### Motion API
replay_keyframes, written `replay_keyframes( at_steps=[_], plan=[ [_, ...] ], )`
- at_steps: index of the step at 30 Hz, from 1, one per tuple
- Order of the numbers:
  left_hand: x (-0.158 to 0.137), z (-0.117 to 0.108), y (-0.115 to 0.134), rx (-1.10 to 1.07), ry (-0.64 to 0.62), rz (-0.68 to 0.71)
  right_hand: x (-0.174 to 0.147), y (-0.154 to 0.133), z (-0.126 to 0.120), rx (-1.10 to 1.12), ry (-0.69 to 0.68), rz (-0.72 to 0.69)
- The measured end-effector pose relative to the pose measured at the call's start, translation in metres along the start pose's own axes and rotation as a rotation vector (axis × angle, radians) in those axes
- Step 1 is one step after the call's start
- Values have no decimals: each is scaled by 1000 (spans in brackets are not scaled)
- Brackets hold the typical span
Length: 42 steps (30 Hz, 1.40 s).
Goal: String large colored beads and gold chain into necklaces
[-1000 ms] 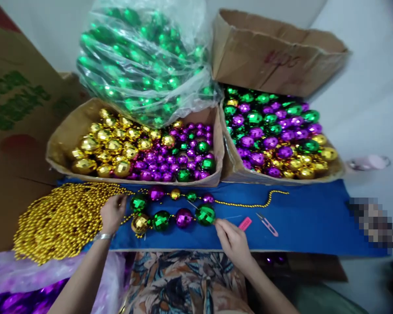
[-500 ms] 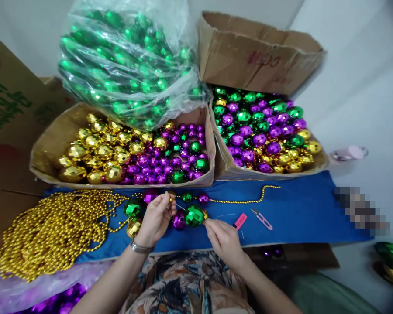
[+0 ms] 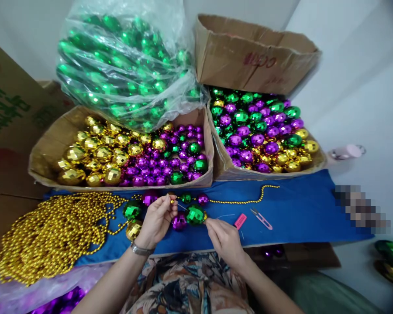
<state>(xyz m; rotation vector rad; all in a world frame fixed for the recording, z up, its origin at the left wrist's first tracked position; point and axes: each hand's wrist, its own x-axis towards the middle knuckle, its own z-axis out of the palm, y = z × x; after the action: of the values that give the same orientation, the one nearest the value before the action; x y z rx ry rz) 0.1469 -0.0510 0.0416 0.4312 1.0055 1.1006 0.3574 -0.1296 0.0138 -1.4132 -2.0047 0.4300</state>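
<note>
My left hand [image 3: 160, 218], with a bracelet at the wrist, pinches a thin white thread [image 3: 181, 206] beside a small gold bead. My right hand [image 3: 225, 240] is closed at the right side of a big green faceted ball bead [image 3: 195, 215], its fingertips by a small gold bead; what exactly they grip is hidden. The thread slopes from my left fingertips toward the green ball. A purple ball bead [image 3: 179, 221] sits left of it. Behind the hands lies a string with a smaller green bead [image 3: 186, 198], a purple bead [image 3: 202, 199] and a gold bead chain [image 3: 242, 201].
Two cardboard boxes of gold, purple and green beads stand behind: left box [image 3: 39, 176], right box [image 3: 221, 172]. A clear bag [image 3: 124, 69] of green balls rests above. Gold bead chains [image 3: 59, 231] are heaped left. Pink thread snips [image 3: 263, 219] and a pink tag [image 3: 240, 221] lie right.
The green ball has shifted slightly right, and a small gold bead shows more clearly at my left fingertips. Both hands keep nearly the same place; the view has tilted a little.
</note>
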Motion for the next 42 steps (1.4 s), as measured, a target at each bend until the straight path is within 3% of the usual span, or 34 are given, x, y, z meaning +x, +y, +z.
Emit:
replay_keyframes(
  at_steps=[6, 13, 18, 23, 27, 32, 37, 42],
  plan=[
    [0, -2, 0, 167, -24, 106, 0, 4, -2, -99, -3, -29],
    [9, -12, -1, 699, -52, 341, -1, 9, -8, -321, 47, -65],
    [7, 8, -16, 544, -70, 341, -12, 18, -1, -207, 50, 46],
    [6, 28, -42, 410, -110, 188, -26, 25, 9, -30, 131, 156],
    [15, 34, -63, 493, -196, 168, -38, 38, 27, -6, 142, 273],
    [26, 42, -71, 794, -321, 382, -54, 65, 42, -135, 88, 306],
    [22, 60, -54, 876, -405, 544, -43, 63, 16, -158, 181, 332],
    [17, 79, -41, 889, -482, 600, -14, 47, -5, -7, 177, 225]
  ],
)
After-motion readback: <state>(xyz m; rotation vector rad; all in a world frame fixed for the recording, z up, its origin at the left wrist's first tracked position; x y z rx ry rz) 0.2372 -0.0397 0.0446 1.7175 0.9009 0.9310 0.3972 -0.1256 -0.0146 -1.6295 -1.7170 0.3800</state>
